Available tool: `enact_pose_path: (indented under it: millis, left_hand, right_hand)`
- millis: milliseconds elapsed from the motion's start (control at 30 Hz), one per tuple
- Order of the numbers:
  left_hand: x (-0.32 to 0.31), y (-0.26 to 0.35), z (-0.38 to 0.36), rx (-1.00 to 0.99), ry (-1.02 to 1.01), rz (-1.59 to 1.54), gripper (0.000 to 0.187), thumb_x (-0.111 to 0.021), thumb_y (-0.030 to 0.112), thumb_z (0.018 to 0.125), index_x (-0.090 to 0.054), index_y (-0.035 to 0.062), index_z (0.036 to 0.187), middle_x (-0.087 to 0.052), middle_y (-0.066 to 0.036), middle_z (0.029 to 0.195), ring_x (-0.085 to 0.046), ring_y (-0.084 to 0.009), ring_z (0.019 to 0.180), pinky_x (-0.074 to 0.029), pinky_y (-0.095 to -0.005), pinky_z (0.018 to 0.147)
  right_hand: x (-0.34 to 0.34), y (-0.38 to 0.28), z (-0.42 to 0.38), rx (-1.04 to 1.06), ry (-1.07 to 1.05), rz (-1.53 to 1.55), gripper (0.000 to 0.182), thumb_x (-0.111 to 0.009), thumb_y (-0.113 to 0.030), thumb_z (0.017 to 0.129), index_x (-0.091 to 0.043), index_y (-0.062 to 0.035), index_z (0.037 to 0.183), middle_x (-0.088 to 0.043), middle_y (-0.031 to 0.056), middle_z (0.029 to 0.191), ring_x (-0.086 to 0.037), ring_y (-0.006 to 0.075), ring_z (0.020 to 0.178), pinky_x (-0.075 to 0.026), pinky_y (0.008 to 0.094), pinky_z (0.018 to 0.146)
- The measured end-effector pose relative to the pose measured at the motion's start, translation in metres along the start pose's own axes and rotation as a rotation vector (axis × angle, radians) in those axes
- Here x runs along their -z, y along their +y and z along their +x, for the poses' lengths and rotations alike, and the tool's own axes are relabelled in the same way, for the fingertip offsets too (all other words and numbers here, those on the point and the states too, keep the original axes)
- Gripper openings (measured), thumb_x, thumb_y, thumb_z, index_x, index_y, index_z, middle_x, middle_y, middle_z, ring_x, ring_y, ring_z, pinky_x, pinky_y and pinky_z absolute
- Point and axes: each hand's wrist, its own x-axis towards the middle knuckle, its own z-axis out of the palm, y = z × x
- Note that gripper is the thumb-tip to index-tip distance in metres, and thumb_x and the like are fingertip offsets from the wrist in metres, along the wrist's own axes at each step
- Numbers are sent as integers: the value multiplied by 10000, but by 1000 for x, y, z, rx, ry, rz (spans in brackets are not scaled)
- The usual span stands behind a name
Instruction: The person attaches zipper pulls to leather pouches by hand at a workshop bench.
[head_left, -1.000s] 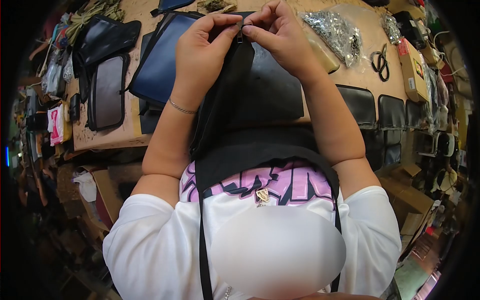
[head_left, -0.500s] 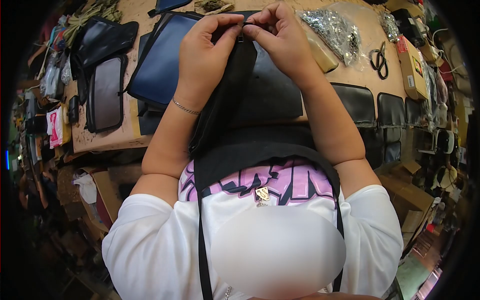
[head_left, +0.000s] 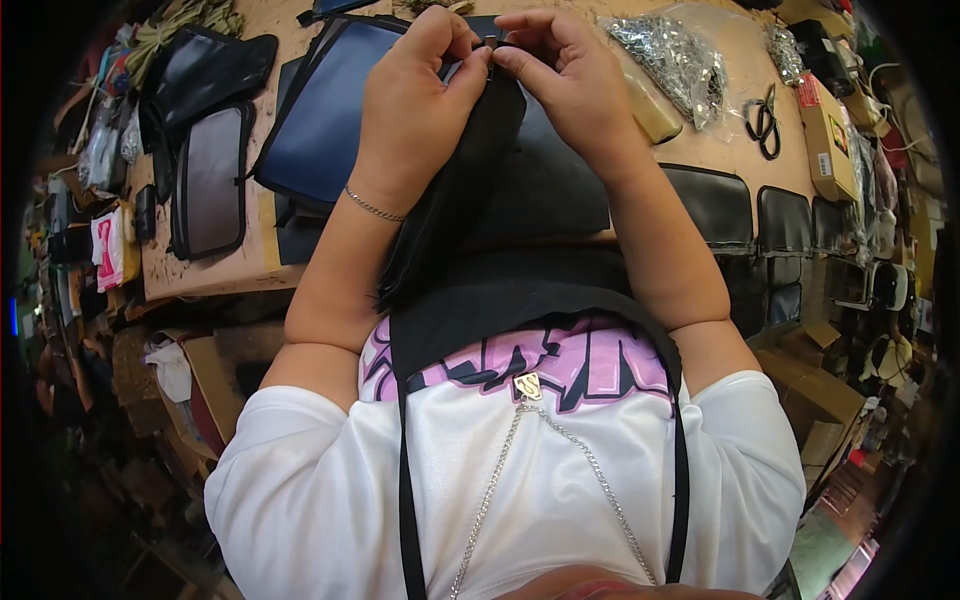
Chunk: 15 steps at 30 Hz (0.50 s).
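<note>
Both my hands meet above the table and pinch the upper end of a long black strip that looks like zipper tape (head_left: 462, 150). A small metal piece, probably a zipper slider (head_left: 490, 42), shows between the fingertips. My left hand (head_left: 425, 85) is closed, thumb and forefinger at the left side of the slider. Opposite it, my right hand (head_left: 565, 75) is closed too, its thumb and finger pressing from the right. From the fingers the tape hangs down over my left forearm's inner side to the black apron (head_left: 500, 300). The fingertips partly hide the slider.
Blue sheets (head_left: 335, 110) lie left of my hands, dark pouches (head_left: 212, 185) further left. On the right are a plastic bag of shiny metal pieces (head_left: 668, 62), scissors (head_left: 765, 125), a carton (head_left: 825, 140) and black panels (head_left: 708, 205) along the table edge.
My hands have shifted slightly, and the metal piece now sits higher between the fingertips. The strip's upper part has swung a little to the right.
</note>
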Motion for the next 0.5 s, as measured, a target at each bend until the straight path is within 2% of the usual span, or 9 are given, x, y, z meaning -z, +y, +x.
enact_pose_path:
  millis: [133, 233, 500]
  left_hand:
    - [0, 5, 1, 13, -4, -4, 141, -689, 2, 913, -548, 7, 924, -647, -27, 865, -567, -89, 817, -473, -236, 773]
    - [2, 7, 1, 20, -12, 20, 178, -685, 2, 919, -510, 7, 884, -657, -45, 858, -576, -93, 807, -479, -240, 757]
    - [-1, 3, 1, 7, -2, -62, 278, -676, -14, 924, -421, 18, 818, -663, -72, 845, -590, -107, 784, -486, -242, 733]
  right_hand:
    - [0, 1, -2, 16, -26, 98, 220, -643, 8, 955, -637, -2, 1174, -685, 39, 995, -639, 99, 898, -524, 234, 813]
    - [8, 10, 0, 160, -30, -63, 197, -669, -57, 966, -700, -27, 1158, -715, 17, 1017, -643, 69, 921, -506, 208, 812]
    - [6, 14, -2, 173, 2, -70, 199, -664, -57, 969, -709, -15, 1158, -725, 6, 993, -644, 54, 903, -508, 194, 792]
